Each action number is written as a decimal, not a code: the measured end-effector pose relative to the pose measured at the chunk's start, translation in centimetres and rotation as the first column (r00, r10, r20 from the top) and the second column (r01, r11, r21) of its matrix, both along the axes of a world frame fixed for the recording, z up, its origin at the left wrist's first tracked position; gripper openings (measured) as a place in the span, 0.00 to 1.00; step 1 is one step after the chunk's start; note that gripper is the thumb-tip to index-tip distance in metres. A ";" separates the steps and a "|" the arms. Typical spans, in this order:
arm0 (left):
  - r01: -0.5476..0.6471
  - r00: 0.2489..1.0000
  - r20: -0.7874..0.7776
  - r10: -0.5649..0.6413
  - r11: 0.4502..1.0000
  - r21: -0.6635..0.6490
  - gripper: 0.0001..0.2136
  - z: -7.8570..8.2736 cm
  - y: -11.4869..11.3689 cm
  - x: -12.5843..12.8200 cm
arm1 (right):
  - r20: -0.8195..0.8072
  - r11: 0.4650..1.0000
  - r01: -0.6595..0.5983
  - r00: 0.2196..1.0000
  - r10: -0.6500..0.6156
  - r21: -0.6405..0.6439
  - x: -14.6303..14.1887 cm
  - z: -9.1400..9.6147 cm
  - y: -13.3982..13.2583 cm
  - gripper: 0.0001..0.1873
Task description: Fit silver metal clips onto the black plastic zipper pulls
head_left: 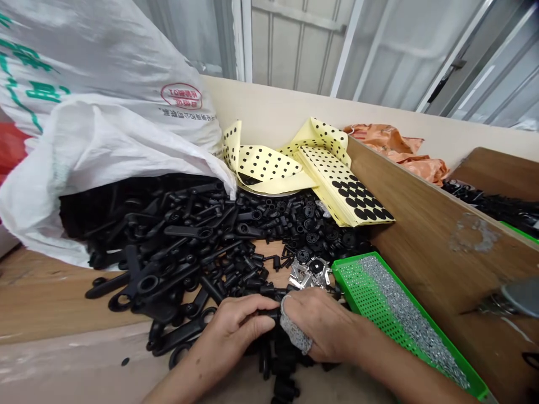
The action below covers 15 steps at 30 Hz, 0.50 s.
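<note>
Your left hand [229, 332] and right hand [324, 325] are closed together, pinching a black plastic part [272, 314] between the fingers. A grey mesh finger guard [295, 332] covers the right hand's fingers. Loose black plastic fittings [202, 252] lie ahead of and beneath both hands. Silver metal clips [309, 273] sit just ahead of the right hand; a green perforated tray [370, 297] of small metal pieces lies just right of it.

Risks: a wide right-wrist swing could tip the tray; a loosened pinch could lose the part among the look-alike fittings.
</note>
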<state>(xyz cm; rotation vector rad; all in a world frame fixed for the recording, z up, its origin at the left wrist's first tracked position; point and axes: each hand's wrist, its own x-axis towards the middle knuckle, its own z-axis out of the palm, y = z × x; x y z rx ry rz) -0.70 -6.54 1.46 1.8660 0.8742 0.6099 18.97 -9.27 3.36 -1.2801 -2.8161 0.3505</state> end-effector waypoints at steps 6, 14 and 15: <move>0.073 0.996 0.060 -0.059 0.961 -0.269 0.10 0.6 0.3 0.3 | 0.060 0.996 -0.071 0.996 0.069 0.046 -0.2 0.7 -0.2 0.08; 0.024 0.999 -0.043 -0.023 0.999 0.021 0.10 0.5 -0.2 0.1 | -0.076 0.994 0.026 0.997 -0.034 -0.105 -0.2 0.4 -0.4 0.06; 0.026 0.999 -0.044 -0.024 0.998 0.052 0.10 0.4 -0.2 0.1 | -0.089 0.993 0.033 0.995 -0.043 -0.111 -0.2 0.5 -0.4 0.05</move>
